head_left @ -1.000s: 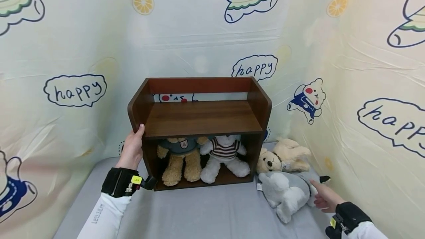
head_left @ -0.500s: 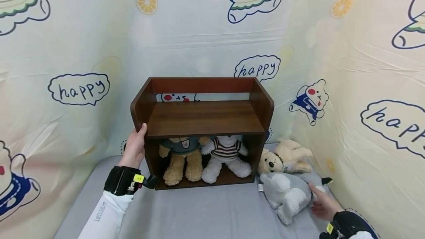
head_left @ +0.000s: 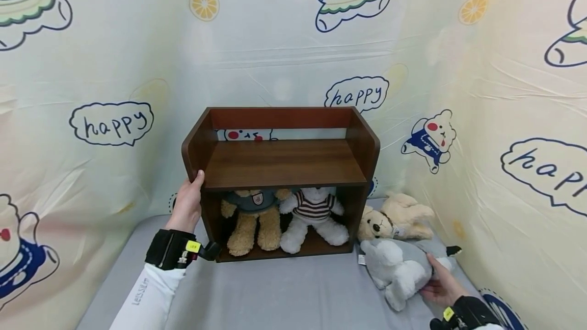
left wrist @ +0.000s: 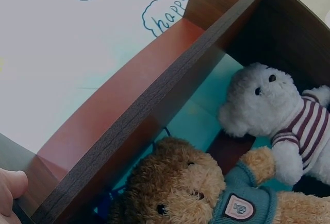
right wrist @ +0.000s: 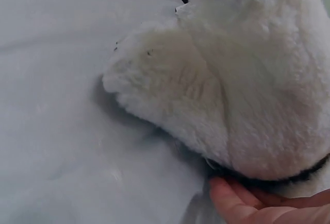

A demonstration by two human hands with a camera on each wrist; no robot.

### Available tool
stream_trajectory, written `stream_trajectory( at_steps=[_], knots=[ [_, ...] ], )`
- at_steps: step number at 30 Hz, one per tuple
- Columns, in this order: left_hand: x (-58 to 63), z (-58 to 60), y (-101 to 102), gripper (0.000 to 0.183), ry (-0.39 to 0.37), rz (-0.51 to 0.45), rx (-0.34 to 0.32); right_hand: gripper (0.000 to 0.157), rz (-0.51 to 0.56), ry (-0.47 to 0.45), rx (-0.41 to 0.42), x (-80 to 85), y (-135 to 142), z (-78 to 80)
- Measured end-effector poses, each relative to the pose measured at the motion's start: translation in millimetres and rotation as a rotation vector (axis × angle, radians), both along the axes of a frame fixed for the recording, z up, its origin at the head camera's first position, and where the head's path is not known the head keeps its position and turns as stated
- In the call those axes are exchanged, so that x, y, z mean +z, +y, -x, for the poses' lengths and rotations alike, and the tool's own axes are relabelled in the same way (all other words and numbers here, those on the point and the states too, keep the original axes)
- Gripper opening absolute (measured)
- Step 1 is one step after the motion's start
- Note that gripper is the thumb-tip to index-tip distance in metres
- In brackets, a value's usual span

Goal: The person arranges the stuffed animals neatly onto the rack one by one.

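My left hand (head_left: 187, 205) holds the left side panel of a brown wooden shelf (head_left: 284, 162), thumb at its front edge. At the right, my right hand (head_left: 442, 284) grips a grey-and-white plush toy (head_left: 398, 271) by its near side. In the right wrist view its fingers (right wrist: 229, 198) reach under the white fur beside a dark band. A cream plush dog (head_left: 405, 215) lies just behind that toy. In the shelf's lower compartment sit a brown teddy bear (head_left: 254, 223) in a teal shirt and a white teddy bear (left wrist: 268, 100) in a striped shirt.
The shelf's upper board (head_left: 282, 162) bears nothing. A grey cloth (head_left: 293, 294) covers the table. Printed curtains (head_left: 266, 34) hang behind and along both sides, close to the plush toys at the right.
My right hand has moved left and inward, its fingers now tucked under the edge of the grey-and-white plush toy. My left hand stays on the shelf. The view has shifted slightly.
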State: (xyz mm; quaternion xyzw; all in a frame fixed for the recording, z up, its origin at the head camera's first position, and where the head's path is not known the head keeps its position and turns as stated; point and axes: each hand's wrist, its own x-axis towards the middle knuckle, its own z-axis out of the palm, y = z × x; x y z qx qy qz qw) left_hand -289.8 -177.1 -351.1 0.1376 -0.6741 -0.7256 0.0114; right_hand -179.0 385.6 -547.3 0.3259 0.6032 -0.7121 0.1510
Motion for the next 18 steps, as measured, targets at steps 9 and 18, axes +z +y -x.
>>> stream_trajectory(
  at_steps=[9, 18],
  knots=[
    [0.1, 1.5, 0.0, 0.070, 0.002, -0.003, -0.002, 0.118, 0.207, 0.092, -0.064, -5.1, -7.6, 5.8],
    [0.4, 1.1, 0.5, 0.069, 0.002, -0.007, 0.004, 0.123, 0.213, 0.063, -0.035, -3.1, -20.7, 10.7]
  ],
)
